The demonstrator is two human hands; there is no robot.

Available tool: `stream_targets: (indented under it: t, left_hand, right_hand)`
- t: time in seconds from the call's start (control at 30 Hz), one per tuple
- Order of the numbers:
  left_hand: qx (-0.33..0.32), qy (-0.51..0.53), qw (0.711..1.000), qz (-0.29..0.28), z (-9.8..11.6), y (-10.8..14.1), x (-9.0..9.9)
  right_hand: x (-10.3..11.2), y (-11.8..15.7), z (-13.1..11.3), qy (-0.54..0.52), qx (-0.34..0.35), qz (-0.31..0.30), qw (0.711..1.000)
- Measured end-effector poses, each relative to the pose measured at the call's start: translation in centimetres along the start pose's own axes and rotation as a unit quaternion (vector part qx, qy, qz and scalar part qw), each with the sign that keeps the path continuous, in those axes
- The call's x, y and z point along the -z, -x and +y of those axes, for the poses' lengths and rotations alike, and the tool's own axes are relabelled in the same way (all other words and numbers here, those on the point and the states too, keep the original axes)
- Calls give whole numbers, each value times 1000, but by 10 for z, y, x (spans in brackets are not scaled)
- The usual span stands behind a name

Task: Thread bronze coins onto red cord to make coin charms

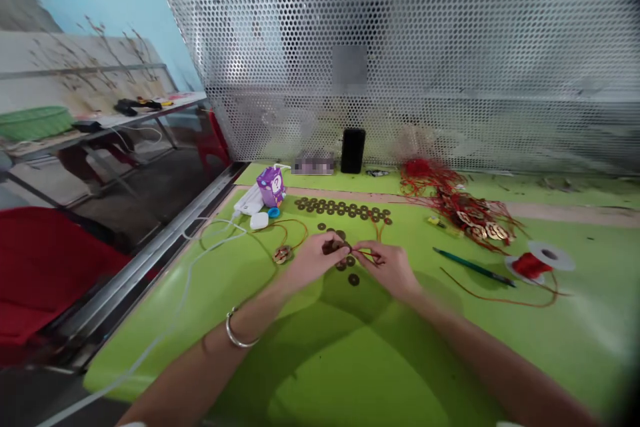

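Note:
Dark round coins with holes are pinched in my left hand [320, 256], whose fingers are closed. My right hand [389, 267] is closed on a thin red cord [367, 253] that runs to the coins, and the fingertips of both hands nearly meet. Several loose coins [354, 279] lie on the green table around my hands. Behind them, overlapping coins [341, 208] form long rows, with cord loops at the right end. Left of my left hand sits a knotted coin bundle [283, 254] with a cord.
A red thread spool [531, 267] and a green pen [474, 267] lie at right, before a heap of red-corded coins [475, 217]. A purple box [271, 187], white power strip [249, 201] and cable are at left. A black phone [353, 151] stands against the perforated metal panel [425, 67].

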State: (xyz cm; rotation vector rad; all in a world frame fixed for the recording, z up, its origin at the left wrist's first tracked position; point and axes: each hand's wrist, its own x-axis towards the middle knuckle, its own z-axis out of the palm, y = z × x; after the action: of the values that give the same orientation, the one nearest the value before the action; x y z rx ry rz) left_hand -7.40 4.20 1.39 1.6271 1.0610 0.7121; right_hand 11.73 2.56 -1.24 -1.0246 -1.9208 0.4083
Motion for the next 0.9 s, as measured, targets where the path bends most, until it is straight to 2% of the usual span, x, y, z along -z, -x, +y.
stream_targets:
  t: [0.3, 0.57, 0.8, 0.9]
  left_hand:
    - [-17, 27, 998, -47, -3, -4, -3]
    - [-19, 29, 999, -2, 4, -3, -1]
    - [-9, 9, 999, 35, -6, -9, 9]
    - [-7, 4, 999, 41, -9, -11, 12]
  right_hand:
    - [1, 8, -6, 8, -7, -4, 1000]
    - [8, 8, -2, 21, -9, 22, 1000]
    - [26, 3, 11, 49, -6, 38, 998]
    - [26, 2, 11, 66, 7, 36, 997]
